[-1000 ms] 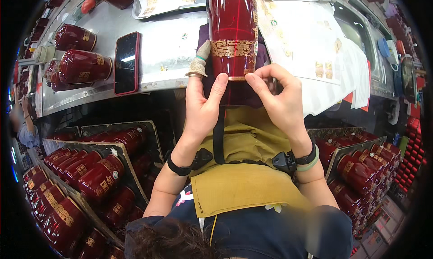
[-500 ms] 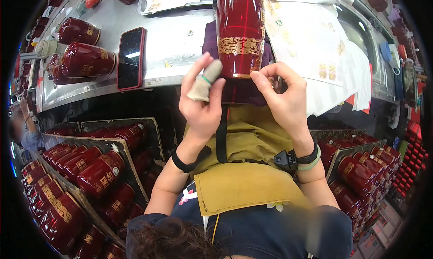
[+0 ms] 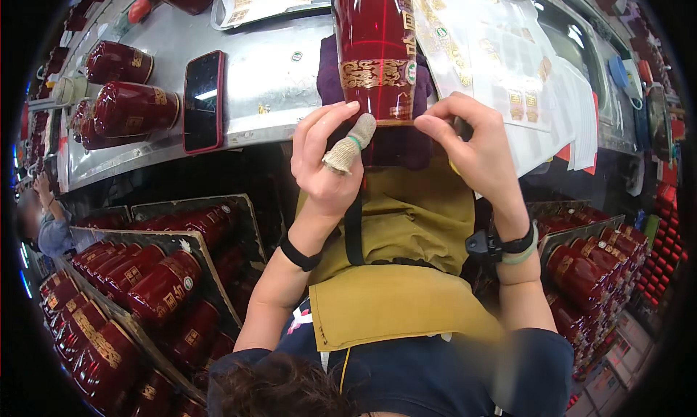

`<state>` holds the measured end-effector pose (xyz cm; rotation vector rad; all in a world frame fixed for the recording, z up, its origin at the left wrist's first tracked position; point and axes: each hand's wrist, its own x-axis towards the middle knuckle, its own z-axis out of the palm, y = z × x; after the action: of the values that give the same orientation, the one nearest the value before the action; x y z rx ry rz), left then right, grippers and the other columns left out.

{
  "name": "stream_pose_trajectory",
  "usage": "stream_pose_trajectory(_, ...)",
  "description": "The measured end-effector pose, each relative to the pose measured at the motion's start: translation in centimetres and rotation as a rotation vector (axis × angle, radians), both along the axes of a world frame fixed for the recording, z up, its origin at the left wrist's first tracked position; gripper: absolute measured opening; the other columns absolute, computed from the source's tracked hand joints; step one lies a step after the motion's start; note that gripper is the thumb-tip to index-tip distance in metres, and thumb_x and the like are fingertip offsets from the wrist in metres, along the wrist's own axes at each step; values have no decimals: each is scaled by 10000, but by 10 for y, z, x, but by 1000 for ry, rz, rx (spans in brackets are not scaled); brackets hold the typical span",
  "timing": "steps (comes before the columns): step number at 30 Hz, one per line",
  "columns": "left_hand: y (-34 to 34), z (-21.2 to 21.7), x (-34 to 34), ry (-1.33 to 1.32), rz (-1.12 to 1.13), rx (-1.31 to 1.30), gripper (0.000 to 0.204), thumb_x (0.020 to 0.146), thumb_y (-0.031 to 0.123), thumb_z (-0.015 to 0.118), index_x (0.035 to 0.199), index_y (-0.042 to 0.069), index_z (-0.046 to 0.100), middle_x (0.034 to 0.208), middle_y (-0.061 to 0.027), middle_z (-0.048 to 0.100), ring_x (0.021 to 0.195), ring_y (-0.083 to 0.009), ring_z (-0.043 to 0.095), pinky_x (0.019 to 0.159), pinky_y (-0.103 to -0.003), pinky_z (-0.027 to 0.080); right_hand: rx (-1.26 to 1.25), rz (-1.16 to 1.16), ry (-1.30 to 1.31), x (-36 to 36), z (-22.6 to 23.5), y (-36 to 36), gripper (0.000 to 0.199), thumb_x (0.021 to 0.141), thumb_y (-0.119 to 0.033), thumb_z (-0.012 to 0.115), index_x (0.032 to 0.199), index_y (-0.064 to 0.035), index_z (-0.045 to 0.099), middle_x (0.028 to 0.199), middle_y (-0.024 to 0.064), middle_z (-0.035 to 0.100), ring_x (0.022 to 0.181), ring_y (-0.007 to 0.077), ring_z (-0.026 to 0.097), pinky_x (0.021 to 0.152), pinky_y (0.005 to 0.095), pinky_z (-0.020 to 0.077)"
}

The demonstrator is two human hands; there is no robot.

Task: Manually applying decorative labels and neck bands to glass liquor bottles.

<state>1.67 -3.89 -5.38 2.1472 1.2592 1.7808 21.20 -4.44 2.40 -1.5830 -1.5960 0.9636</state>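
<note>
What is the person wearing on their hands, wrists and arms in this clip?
Both forearms are bare, with dark blue short sleeves near the lower edge. The left hand has a beige knitted finger cot with a green rim on one finger and a black band on the wrist. The right hand wears no cot that shows; its wrist carries a black strap with a small black device and a pale green band.

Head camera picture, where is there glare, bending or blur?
Head view: glare streaks the metal table and the phone screen; fisheye bends the table edge and darkens the rim; the red jar and both hands, left hand, right hand, look sharp; the lower right sleeve is blurred.
</note>
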Motion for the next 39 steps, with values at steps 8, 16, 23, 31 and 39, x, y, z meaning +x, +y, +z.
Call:
stream_pose_trajectory(8, -8, -2, -2, 59, 19, -52, 325, 796, -174, 707, 1111, -96, 699, 1099, -169, 705, 1026, -327, 698, 888, -385, 593, -23, 50, 9, 15, -3, 0, 176, 905, -141, 772, 858, 20, 718, 745, 44, 640, 662, 125, 523, 635, 299, 430)
stream_pose_trajectory(16, -5, 3, 1, 135, 22, 37, 298, 780, -164, 701, 1070, -96, 711, 1125, -159, 720, 1034, -342, 706, 889, -413, 584, 32, 54, 2, 14, -9, 2, 183, 908, -144, 770, 863, 25, 715, 726, 53, 628, 641, 129, 508, 620, 310, 427)
stream_pose_trajectory(23, -6, 12, 4, 191, 27, 26, 270, 785, -117, 737, 1045, -41, 737, 1156, -144, 708, 1067, -329, 682, 876, -407, 579, 8, 42, -6, 14, -13, 3, 190, 907, -151, 773, 876, 28, 722, 738, 64, 643, 630, 132, 511, 607, 312, 431)
stream_pose_trajectory(31, 0, 1, 2, 54, 14, -19, 294, 824, -122, 760, 1110, -61, 729, 1125, -150, 731, 1032, -288, 697, 882, -371, 586, 67, 43, 24, 11, -13, 3, 213, 902, -164, 783, 866, 36, 716, 706, 69, 632, 613, 129, 513, 582, 316, 427)
stream_pose_trajectory(39, -6, -6, -4, 114, 39, -7, 348, 799, -152, 745, 1142, -113, 695, 1204, -194, 698, 1088, -325, 682, 937, -401, 573, 41, 44, 24, 14, -12, 3, 210, 901, -165, 784, 851, 25, 710, 708, 54, 614, 611, 136, 495, 588, 314, 417)
